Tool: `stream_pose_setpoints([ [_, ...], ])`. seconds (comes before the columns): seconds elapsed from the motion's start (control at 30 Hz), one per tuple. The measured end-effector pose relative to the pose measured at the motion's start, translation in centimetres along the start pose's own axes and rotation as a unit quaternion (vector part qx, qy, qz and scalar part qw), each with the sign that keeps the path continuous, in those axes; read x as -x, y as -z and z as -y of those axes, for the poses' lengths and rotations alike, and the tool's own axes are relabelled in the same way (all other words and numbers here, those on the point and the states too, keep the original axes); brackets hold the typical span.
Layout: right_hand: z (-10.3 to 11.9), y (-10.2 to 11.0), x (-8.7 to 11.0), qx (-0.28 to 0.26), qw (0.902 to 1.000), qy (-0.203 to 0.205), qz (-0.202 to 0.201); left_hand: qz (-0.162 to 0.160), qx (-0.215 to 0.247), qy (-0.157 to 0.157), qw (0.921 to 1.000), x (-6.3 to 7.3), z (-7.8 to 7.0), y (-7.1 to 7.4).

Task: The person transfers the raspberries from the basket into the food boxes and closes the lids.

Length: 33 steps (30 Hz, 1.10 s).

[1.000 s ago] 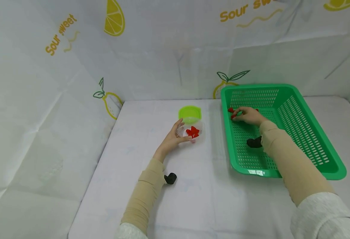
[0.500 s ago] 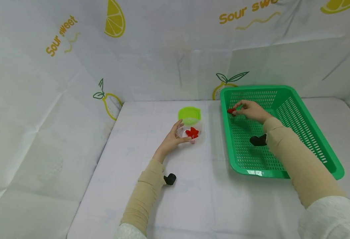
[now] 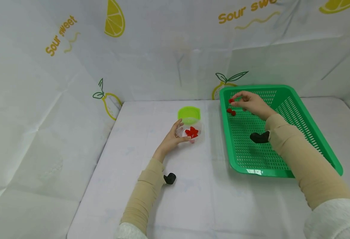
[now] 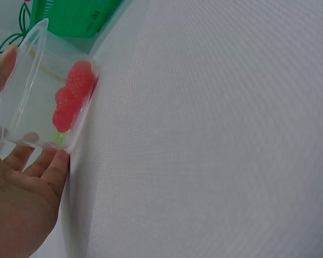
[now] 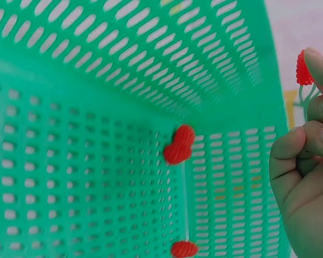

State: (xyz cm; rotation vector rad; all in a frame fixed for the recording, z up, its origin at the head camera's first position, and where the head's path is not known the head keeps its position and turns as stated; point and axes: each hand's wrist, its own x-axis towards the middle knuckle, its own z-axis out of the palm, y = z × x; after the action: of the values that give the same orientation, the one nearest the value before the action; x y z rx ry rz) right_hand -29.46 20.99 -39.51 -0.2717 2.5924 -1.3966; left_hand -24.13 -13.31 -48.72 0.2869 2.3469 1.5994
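Observation:
My left hand (image 3: 170,142) grips a clear plastic container (image 4: 29,99) from its left side, thumb and fingers spread around its wall. Inside the container lie several red raspberries (image 4: 72,94). My right hand (image 3: 252,103) pinches one raspberry (image 5: 303,68) between thumb and fingertip, up near the left back corner of the green basket (image 3: 267,173). Below it in the basket, two raspberries (image 5: 180,145) lie together in a corner. Another raspberry (image 5: 184,249) sits along the same bottom edge in the right wrist view.
Just behind the container lies a bright green lid (image 3: 189,113). The basket stands to the right on the white-covered table (image 3: 192,199), with a printed white cloth (image 3: 163,49) hanging behind. A black wrist camera (image 3: 170,178) juts from each forearm.
My right hand has lifted a raspberry off the basket's bottom and moved up toward its back rim. The left hand and the container have stayed in place.

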Motion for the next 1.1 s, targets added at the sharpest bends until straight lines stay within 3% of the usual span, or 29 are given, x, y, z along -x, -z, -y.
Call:
stream_pose_setpoints([
  [0.1, 0.7, -0.4, -0.3, -0.015, 0.9998, 0.012, 0.004, 0.01, 0.009, 0.009, 0.9999, 0.2, -0.3, 0.1],
  [0.33, 3.0, -1.6, -0.3, -0.061, 0.9969, 0.041, 0.028, 0.028, 0.004, 0.01, 0.9995, 1.7, -2.8, 0.4],
  [0.43, 4.0, -2.1, -0.3, -0.066, 0.9961, 0.046, 0.037, 0.031, 0.003, 0.011, 0.9995, 1.8, -3.0, 0.5],
  [0.53, 4.9, -2.6, -0.3, -0.058, 0.9963, 0.049, 0.04, 0.028, 0.008, 0.009, 0.9995, 1.7, -2.9, 0.4],
  [0.8, 6.9, -4.1, -0.5, -0.023, 0.9962, 0.063, 0.055, 0.01, 0.013, 0.009, 0.9998, -0.1, -0.1, 0.1],
  [1.1, 8.1, -6.5, -1.6, -0.04, 0.9906, 0.096, 0.089, -0.002, 0.009, 0.003, 1.0, -0.1, 0.1, 0.0],
])
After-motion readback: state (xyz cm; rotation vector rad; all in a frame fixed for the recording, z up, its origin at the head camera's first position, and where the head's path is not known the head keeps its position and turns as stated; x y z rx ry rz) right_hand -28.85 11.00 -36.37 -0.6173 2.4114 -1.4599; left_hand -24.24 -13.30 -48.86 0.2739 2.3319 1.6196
